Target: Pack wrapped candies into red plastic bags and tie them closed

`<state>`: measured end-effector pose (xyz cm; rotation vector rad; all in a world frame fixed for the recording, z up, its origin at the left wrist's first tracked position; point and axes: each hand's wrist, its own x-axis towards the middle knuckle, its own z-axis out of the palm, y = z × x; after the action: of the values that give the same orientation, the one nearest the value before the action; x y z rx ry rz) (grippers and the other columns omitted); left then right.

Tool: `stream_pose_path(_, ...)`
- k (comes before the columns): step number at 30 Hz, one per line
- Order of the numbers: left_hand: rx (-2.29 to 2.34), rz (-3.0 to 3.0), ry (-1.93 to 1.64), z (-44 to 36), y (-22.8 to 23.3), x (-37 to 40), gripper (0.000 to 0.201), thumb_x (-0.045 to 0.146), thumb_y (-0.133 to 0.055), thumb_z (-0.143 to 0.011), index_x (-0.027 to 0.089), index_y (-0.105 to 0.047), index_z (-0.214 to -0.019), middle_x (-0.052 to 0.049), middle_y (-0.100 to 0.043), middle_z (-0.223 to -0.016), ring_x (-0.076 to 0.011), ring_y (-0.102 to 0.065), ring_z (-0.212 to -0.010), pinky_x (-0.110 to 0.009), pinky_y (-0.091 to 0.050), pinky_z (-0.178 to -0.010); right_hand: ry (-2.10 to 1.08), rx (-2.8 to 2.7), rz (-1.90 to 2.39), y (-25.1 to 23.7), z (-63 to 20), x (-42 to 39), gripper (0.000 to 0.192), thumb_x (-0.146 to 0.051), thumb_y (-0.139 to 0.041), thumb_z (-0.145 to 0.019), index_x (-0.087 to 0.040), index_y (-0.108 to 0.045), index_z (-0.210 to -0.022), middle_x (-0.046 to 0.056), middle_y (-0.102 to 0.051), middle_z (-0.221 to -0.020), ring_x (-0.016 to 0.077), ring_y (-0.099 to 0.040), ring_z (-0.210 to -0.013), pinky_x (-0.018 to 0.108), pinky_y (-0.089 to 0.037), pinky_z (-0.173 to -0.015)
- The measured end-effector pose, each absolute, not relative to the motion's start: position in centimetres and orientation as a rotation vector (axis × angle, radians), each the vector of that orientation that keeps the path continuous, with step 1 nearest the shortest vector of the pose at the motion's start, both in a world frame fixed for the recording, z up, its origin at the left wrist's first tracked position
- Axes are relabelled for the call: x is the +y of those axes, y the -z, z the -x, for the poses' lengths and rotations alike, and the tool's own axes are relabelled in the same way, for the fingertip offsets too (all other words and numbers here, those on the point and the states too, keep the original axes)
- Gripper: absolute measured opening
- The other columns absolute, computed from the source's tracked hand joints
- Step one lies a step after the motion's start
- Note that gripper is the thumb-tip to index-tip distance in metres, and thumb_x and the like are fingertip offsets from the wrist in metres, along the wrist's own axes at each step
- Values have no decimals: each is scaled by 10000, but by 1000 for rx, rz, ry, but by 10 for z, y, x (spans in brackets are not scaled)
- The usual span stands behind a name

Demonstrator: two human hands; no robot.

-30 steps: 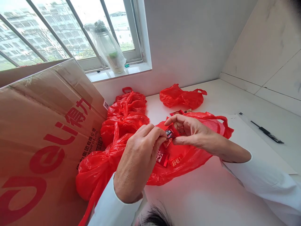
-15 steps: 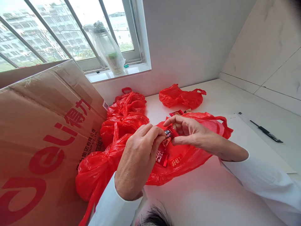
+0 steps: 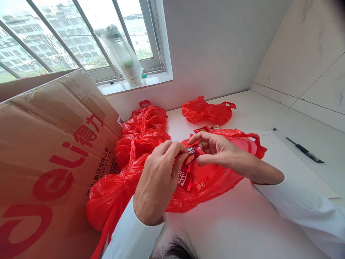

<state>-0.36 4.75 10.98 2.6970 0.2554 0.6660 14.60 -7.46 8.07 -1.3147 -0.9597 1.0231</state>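
Red packet (image 3: 192, 154) just got turned slightly, so it's still being handled; pinched by left fingers (image 3: 180, 148), whether right fingers (image 3: 202, 136) are clamped can't be told.

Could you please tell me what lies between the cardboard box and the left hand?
In the head view, a red plastic bag lies between the cardboard box and the left hand.

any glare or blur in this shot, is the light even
Head view: uneven light, the window bright and the buildings washed out; head view: glints on the knotted red bag, pinkish cast on the white table near the open red bag; head view: dark blur top right, held red packet fairly sharp.
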Motion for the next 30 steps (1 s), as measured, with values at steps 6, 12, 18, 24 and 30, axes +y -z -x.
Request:
stream_pose_path(6, 101, -2783, -767, 1, -105, 50, 227, 174, -382, -979, 182, -605, -1022, -36, -594, -869, -148, -549, -754, -309, -463, -726, -1009, -933, 1273, -82, -145, -75, 269, -157, -614, -829, -230, -557, -1081, -21, -586, -853, 117, -579, -812, 264, -482, -743)
stream_pose_path(12, 112, -2898, -754, 0, -102, 51, 247, 130, -377, -964, 177, -619, -985, -50, -600, -859, -183, -533, -780, -398, -455, -809, -968, -952, 1322, -81, -146, -74, 311, -129, -633, -792, -232, -556, -1076, -20, -599, -859, 124, -577, -801, 272, -479, -729)
stream_pose_path(18, 242, -2934, -636, -3, -99, 45, 243, 112, -319, -963, 147, -556, -926, -69, -595, -874, -204, -529, -780, -430, -457, -792, -992, -985, 1305, -78, -146, -72, 300, -151, -640, -791, -229, -555, -1069, -1, -614, -924, 133, -584, -835, 282, -489, -742)
stream_pose_path(24, 127, -3081, -839, -6, -95, 48, 180, 143, -412, -951, 136, -591, -962, -87, -636, -909, -248, -561, -903, -597, -381, -953, -976, -924, 1374, -79, -147, -73, 286, -157, -633, -796, -238, -557, -1060, -24, -587, -799, 127, -589, -769, 281, -495, -721)
stream_pose_path(30, -285, -3051, -927, -4, -96, 58, 167, 113, -531, -910, 145, -622, -1047, -66, -695, -926, -227, -579, -982, -478, -447, -946, -1027, -905, 1358, -80, -148, -73, 321, -136, -637, -764, -232, -551, -1058, -47, -569, -703, 119, -583, -682, 270, -497, -683)
